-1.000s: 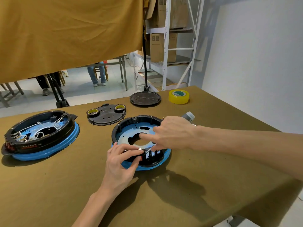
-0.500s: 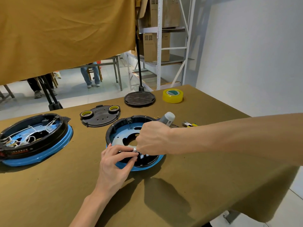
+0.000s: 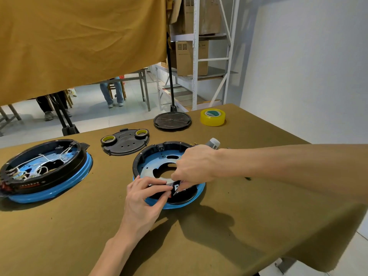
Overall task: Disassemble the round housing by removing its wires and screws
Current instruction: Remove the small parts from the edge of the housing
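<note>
housing (image 3: 157, 166) mid-table, hands (image 3: 143, 198) at near rim

A work table (image 3: 258, 226) is draped in brown cloth beside a plain white wall (image 3: 308, 66). An ochre curtain (image 3: 79, 40) is hung overhead, cardboard boxes (image 3: 191, 56) are stacked on white metal shelving (image 3: 195, 62), and seated people's legs (image 3: 111, 92) are seen across a pale floor (image 3: 89, 114).

Both forearms bare to the frame edge; no sleeves, gloves, rings or watch visible on left hand (image 3: 142, 204) or right hand (image 3: 194, 164).
</note>
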A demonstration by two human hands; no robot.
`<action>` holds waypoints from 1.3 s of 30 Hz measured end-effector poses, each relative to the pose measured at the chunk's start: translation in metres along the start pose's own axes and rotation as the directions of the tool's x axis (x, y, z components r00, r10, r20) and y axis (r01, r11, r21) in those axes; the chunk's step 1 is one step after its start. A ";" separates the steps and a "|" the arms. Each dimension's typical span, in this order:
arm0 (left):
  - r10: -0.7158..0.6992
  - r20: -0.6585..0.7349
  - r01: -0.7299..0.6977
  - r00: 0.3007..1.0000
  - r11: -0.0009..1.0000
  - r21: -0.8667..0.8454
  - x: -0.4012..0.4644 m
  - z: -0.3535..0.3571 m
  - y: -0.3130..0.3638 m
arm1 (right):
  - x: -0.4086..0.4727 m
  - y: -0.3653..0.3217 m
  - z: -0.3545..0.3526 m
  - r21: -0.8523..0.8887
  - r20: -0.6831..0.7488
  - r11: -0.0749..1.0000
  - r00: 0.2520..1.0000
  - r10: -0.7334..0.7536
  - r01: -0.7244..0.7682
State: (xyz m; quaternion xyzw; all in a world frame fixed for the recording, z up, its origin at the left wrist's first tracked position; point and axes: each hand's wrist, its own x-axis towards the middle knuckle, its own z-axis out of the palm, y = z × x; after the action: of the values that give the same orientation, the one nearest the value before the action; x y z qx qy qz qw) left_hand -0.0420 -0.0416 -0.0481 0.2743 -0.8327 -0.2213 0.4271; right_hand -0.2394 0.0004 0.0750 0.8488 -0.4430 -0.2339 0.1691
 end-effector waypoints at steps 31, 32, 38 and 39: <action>0.021 -0.025 -0.022 0.999 1.000 -0.018 -0.001 0.002 -0.003 | -0.009 0.008 0.060 0.012 -0.385 0.998 0.921 -0.059 0.069; 0.022 -0.021 -0.022 1.000 0.999 -0.024 -0.001 0.001 -0.003 | -0.009 0.006 0.064 0.005 -0.403 0.998 0.914 -0.051 0.058; 0.003 -0.023 -0.003 1.000 1.000 -0.017 0.001 0.002 -0.007 | -0.004 0.003 0.074 0.004 -0.533 0.998 0.844 -0.053 0.065; 0.003 -0.019 -0.003 1.000 1.000 -0.018 0.001 0.002 -0.006 | -0.004 0.002 0.078 -0.011 -0.556 0.998 0.829 -0.054 0.058</action>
State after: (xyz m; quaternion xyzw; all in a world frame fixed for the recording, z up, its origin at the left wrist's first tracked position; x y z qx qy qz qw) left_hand -0.0426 -0.0471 -0.0522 0.2712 -0.8271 -0.2253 0.4377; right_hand -0.2852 -0.0037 0.0124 0.8932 -0.3505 0.0195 0.2809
